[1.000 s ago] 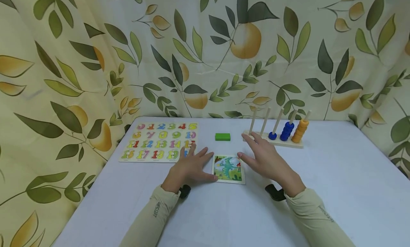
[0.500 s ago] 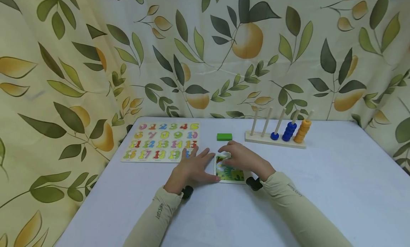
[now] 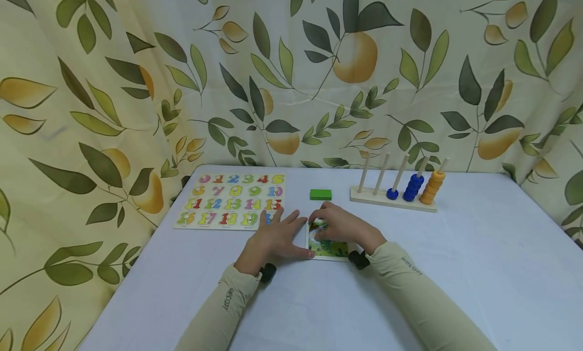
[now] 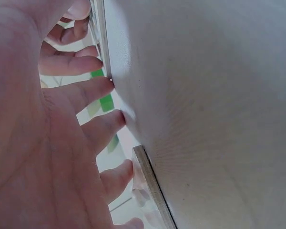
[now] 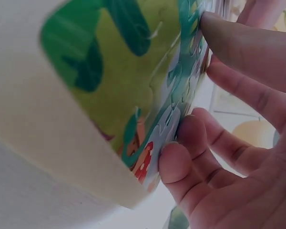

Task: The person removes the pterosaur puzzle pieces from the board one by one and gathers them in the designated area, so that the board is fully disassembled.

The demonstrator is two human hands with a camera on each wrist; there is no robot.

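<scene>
A small dinosaur jigsaw puzzle (image 3: pixel 332 250) in a pale wooden frame lies flat on the white table. My left hand (image 3: pixel 275 239) is spread beside it, thumb at the frame's lower left edge, fingertips down near the number board. Over the puzzle's upper part is my right hand (image 3: pixel 343 227), fingers bent, with thumb and index finger apart at the upper left pieces. In the right wrist view, the right fingertips (image 5: pixel 175 162) rest on the dinosaur puzzle's (image 5: pixel 148 71) surface. Whether they pinch a piece I cannot tell. The hand hides much of the picture.
A number puzzle board (image 3: pixel 232 204) lies at the left, its lower right corner behind the left hand. Behind the dinosaur puzzle is a green block (image 3: pixel 321 194). A peg stand (image 3: pixel 393 202) with blue and orange beads stands at back right. A leaf-patterned curtain (image 3: pixel 291 88) hangs behind.
My right hand has moved left from beside the peg stand to over the dinosaur puzzle, its fingers bending down onto the pieces. The left hand has stayed at the frame.
</scene>
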